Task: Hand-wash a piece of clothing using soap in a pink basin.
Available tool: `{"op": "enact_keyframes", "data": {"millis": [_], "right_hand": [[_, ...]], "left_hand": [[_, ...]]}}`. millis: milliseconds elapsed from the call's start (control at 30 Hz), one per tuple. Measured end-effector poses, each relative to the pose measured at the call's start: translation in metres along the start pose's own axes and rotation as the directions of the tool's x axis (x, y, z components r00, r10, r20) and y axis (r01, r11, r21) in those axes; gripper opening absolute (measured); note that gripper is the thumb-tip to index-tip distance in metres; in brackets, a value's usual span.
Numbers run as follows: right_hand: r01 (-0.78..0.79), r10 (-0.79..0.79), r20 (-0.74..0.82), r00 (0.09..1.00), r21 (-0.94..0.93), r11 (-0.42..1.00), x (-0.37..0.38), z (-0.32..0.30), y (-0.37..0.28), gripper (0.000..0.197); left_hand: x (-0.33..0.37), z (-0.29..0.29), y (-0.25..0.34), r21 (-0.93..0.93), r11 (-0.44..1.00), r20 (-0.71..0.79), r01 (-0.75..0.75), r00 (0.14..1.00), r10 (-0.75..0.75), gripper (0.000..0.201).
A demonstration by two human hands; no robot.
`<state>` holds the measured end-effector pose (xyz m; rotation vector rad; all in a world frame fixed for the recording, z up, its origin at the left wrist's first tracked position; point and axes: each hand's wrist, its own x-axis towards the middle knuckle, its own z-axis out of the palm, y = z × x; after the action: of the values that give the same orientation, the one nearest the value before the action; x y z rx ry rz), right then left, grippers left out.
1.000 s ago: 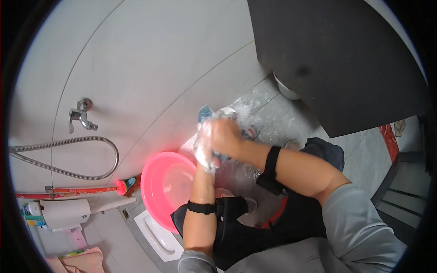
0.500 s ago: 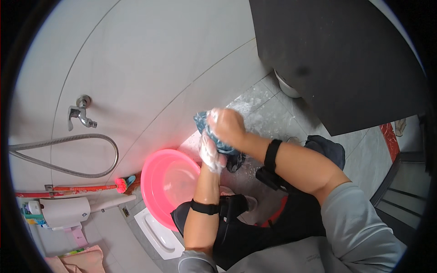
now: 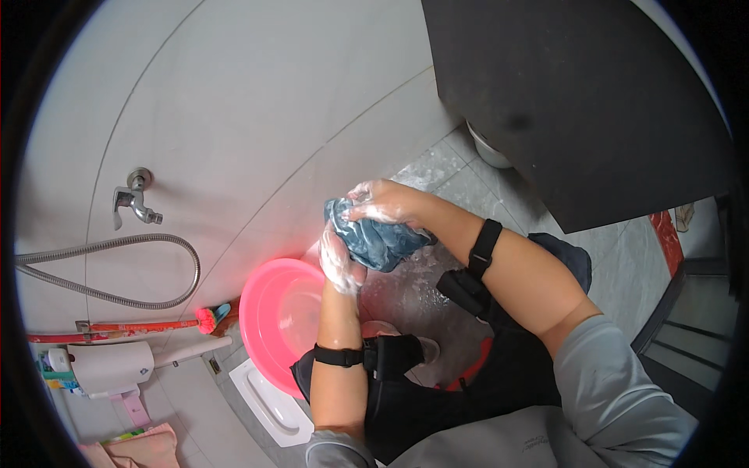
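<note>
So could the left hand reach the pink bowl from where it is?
Probably yes. The soapy left hand is just beside the rim of the pink bowl, and nothing lies between them. But its fingers are pressed against the wet blue cloth, so it would have to let go first.

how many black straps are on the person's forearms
2. One black strap circles the left forearm below the soapy left hand; the other circles the right forearm behind the right hand gripping the wet blue cloth.
</note>
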<state>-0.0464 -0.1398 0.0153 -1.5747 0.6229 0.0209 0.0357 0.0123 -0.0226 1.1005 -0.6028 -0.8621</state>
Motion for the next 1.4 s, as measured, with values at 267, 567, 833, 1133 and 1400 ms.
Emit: {"op": "enact_keyframes", "data": {"millis": [267, 567, 833, 1133, 1400], "right_hand": [[0.369, -0.477, -0.157, 0.865, -0.446, 0.816, -0.022, 0.059, -0.002, 0.03], [0.376, -0.699, -0.422, 0.578, -0.623, 0.686, -0.008, 0.09, 0.028, 0.025], [0.275, -0.467, -0.512, 0.721, -0.408, 0.871, 0.002, 0.062, 0.032, 0.025], [0.191, -0.25, -0.468, 0.848, -0.17, 0.967, 0.022, 0.003, 0.012, 0.042], [0.131, -0.114, -0.065, 0.991, 0.472, 0.872, 0.012, -0.018, -0.007, 0.05]], "left_hand": [[0.008, -0.051, -0.045, 0.173, 0.983, 0.031, 0.061, 0.997, -0.068, 0.042], [0.012, -0.025, -0.065, 0.897, 0.382, 0.087, -0.223, 0.936, 0.342, 0.034], [0.011, 0.014, -0.013, 0.819, 0.471, 0.308, -0.326, 0.944, 0.117, 0.035], [0.011, 0.032, 0.019, -0.461, 0.799, -0.074, 0.387, 0.88, -0.469, 0.037], [0.018, -0.019, 0.007, -0.424, 0.878, -0.214, 0.223, 0.917, -0.336, 0.034]]}}
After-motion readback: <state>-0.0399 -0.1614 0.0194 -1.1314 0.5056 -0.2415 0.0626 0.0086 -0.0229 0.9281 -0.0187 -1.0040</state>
